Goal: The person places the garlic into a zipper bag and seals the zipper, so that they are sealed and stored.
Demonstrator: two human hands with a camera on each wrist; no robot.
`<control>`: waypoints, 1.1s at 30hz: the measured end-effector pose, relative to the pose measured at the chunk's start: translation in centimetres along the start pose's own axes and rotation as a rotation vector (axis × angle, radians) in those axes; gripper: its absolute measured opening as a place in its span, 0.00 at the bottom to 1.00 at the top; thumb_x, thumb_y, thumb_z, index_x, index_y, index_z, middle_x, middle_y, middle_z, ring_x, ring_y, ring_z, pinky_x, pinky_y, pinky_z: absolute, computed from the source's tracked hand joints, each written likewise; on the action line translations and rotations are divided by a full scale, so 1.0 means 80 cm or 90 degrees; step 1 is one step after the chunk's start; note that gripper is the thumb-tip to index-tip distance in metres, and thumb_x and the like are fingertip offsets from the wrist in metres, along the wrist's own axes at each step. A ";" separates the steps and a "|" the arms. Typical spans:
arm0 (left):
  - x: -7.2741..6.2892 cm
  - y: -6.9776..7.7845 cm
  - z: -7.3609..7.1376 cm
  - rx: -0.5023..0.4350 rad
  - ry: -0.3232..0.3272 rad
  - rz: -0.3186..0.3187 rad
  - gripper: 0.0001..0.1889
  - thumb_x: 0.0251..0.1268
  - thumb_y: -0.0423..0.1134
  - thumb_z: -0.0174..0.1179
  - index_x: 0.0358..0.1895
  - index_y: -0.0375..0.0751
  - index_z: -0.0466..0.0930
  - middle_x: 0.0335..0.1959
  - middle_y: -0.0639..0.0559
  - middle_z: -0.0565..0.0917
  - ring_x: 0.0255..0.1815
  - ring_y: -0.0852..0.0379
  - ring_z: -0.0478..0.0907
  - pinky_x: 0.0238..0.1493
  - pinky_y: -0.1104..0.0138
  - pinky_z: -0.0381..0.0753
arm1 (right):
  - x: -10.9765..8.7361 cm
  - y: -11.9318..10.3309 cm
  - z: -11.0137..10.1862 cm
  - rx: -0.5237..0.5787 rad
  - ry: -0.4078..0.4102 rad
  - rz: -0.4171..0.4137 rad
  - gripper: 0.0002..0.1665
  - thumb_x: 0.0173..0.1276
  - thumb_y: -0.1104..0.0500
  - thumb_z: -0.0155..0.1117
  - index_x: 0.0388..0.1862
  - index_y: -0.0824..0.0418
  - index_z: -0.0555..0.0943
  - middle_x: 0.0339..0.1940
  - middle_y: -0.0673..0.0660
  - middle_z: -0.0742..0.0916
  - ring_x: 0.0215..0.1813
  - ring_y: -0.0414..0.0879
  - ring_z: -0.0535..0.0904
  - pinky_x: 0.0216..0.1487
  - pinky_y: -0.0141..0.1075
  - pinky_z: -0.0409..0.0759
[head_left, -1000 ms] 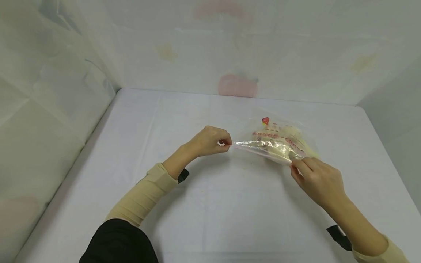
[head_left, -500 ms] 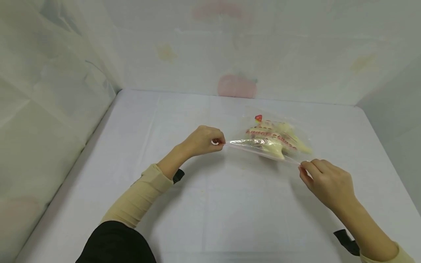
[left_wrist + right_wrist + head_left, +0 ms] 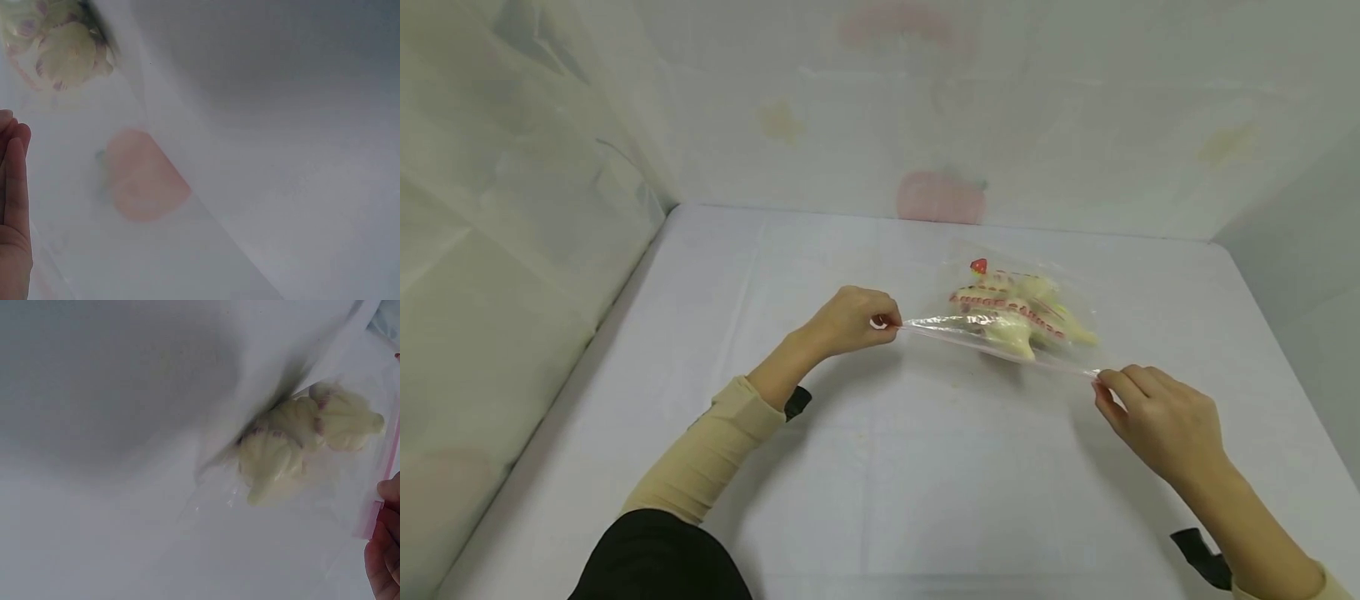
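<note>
A clear zip bag [image 3: 951, 327] with red print and a strawberry picture is stretched between both hands, its zip edge toward me. Several pale garlic bulbs [image 3: 1011, 333] lie inside; in the right wrist view, the garlic [image 3: 272, 459] shows purple marks and stubby stems. My left hand [image 3: 853, 321] pinches the left end of the zip edge between thumb and finger. At the opposite corner, my right hand [image 3: 1165, 421] pinches the edge, right by the pink zip strip [image 3: 370, 520]. Only part of my left hand [image 3: 14, 206] shows in its wrist view.
A white-covered table [image 3: 925, 483] lies beneath the bag. Pale sheeting with a faded red fruit print [image 3: 940, 197] rises behind the far edge, and more sheeting [image 3: 497, 275] hangs along the left side.
The right hand has slid rightward along the zip edge to its corner. My left hand and the bag have shifted a little left, and the edge is now pulled out straighter.
</note>
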State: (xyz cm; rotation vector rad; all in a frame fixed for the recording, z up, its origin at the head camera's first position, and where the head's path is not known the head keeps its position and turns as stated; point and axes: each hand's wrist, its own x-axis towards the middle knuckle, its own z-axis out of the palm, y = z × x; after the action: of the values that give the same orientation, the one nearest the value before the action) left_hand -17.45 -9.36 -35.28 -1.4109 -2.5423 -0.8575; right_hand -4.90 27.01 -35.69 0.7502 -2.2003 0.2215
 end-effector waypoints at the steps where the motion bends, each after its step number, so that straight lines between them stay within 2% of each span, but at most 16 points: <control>1: 0.000 -0.001 0.000 0.001 0.003 0.003 0.06 0.52 0.23 0.62 0.27 0.37 0.83 0.27 0.52 0.85 0.28 0.57 0.82 0.34 0.73 0.80 | 0.000 0.001 -0.001 -0.002 0.002 0.001 0.27 0.74 0.54 0.46 0.22 0.69 0.80 0.16 0.58 0.81 0.15 0.53 0.75 0.09 0.42 0.68; 10: 0.000 -0.007 0.000 0.002 0.030 0.017 0.07 0.48 0.22 0.64 0.25 0.37 0.82 0.26 0.52 0.84 0.27 0.57 0.81 0.32 0.73 0.80 | -0.004 0.007 -0.008 -0.016 0.019 0.013 0.26 0.74 0.54 0.48 0.23 0.69 0.82 0.16 0.58 0.81 0.16 0.53 0.75 0.09 0.43 0.67; 17: 0.004 -0.003 0.002 0.009 -0.010 -0.008 0.05 0.53 0.24 0.62 0.27 0.37 0.83 0.27 0.52 0.85 0.29 0.57 0.81 0.34 0.73 0.80 | -0.007 0.009 -0.010 -0.018 0.012 0.018 0.27 0.75 0.53 0.47 0.23 0.69 0.82 0.17 0.58 0.81 0.16 0.54 0.76 0.09 0.43 0.67; 24: 0.003 -0.002 0.002 0.028 -0.012 -0.001 0.07 0.51 0.23 0.64 0.25 0.39 0.82 0.25 0.53 0.83 0.27 0.58 0.80 0.33 0.72 0.79 | -0.013 0.009 -0.007 -0.010 0.001 0.018 0.28 0.75 0.52 0.46 0.22 0.69 0.81 0.17 0.58 0.81 0.16 0.53 0.76 0.09 0.43 0.67; 33: -0.007 -0.003 0.018 0.088 -0.111 0.038 0.14 0.50 0.24 0.64 0.20 0.45 0.72 0.20 0.58 0.70 0.22 0.66 0.63 0.26 0.73 0.64 | -0.033 0.004 -0.005 0.015 -0.079 0.018 0.32 0.78 0.49 0.40 0.22 0.66 0.81 0.17 0.56 0.81 0.16 0.51 0.76 0.11 0.42 0.71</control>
State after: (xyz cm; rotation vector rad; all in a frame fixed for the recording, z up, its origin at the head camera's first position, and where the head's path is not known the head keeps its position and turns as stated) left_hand -17.08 -9.16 -36.80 -1.5719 -2.6080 -0.5611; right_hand -3.50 28.59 -37.36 0.7642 -2.3303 0.2196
